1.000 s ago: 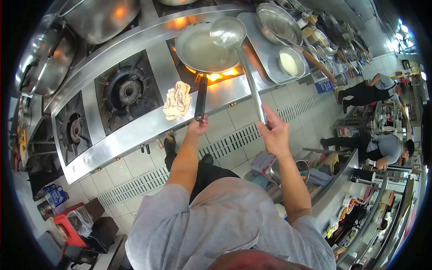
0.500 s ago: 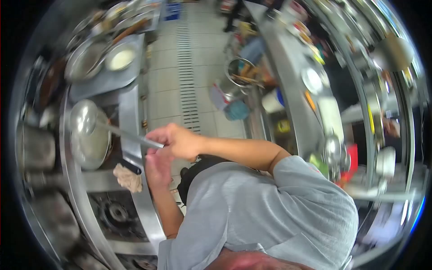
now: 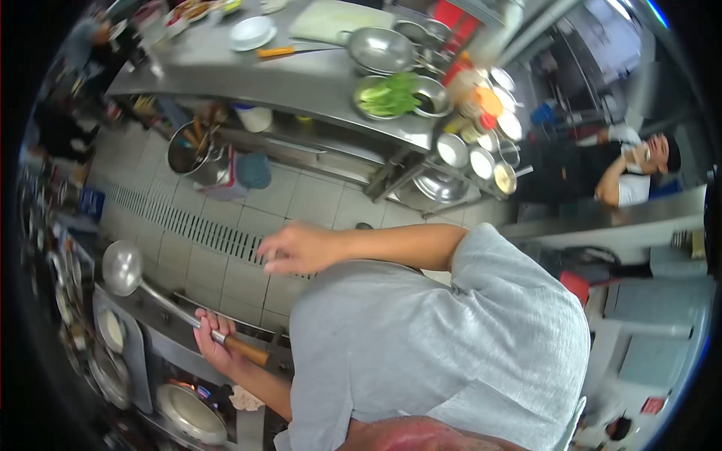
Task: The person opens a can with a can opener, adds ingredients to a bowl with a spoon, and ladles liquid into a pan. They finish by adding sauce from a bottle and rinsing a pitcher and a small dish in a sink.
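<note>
A long metal ladle [image 3: 124, 267] with a wooden handle end [image 3: 247, 350] slants across the lower left of the view. My left hand [image 3: 214, 336] is closed round its shaft, just above the wood. The ladle's bowl points away to the upper left, over the edge of the cooking counter. My right hand [image 3: 301, 248] is apart from the ladle, held over the floor in front of my grey shirt. Its fingers are spread and hold nothing. Below my left hand, a pan [image 3: 192, 413] of pale contents sits by a flame, with a crumpled cloth [image 3: 247, 398] beside it.
A steel worktable [image 3: 226, 71] crosses the top, bearing a cutting board [image 3: 338, 21], an orange-handled knife [image 3: 275, 52], a colander [image 3: 381, 49] and leafy greens [image 3: 387, 98]. A pot of utensils [image 3: 188, 150] stands near the floor drain [image 3: 195, 229]. Another person [image 3: 632, 169] is at the right.
The view has swung round toward the worktable. Both hands were together at the ladle's handle; now my left hand alone grips it and my right hand is away, fingers spread.
</note>
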